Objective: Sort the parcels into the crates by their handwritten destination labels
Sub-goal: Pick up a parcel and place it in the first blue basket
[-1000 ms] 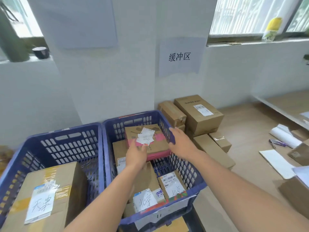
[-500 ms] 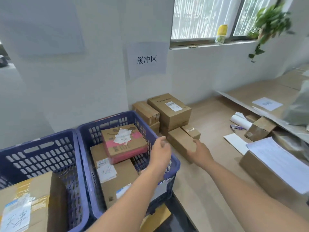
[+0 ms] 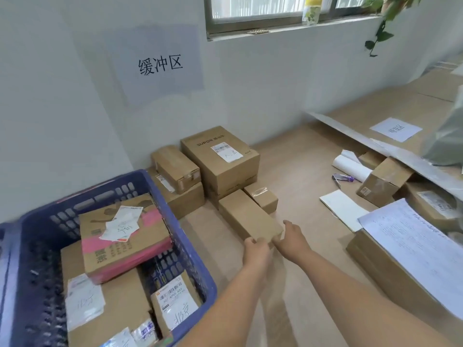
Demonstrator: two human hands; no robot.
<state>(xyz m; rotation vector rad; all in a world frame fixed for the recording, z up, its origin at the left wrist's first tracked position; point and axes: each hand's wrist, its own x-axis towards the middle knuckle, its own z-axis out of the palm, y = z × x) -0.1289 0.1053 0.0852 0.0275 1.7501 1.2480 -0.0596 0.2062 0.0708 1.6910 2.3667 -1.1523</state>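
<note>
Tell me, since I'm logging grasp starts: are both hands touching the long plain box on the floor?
Touching. The head view shows the left hand gripping the long plain box at its near end, and the right hand holding its near right corner.

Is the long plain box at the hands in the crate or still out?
Out. The long plain box lies on the floor right of the blue crate, both hands at its near end.

Both hands have left the blue crate [image 3: 193,249], where the pink-banded parcel [image 3: 125,236] now lies released on top. The left hand [image 3: 256,251] and right hand [image 3: 292,240] have reached the long plain box [image 3: 248,219] on the floor, gripping its near end.
</note>
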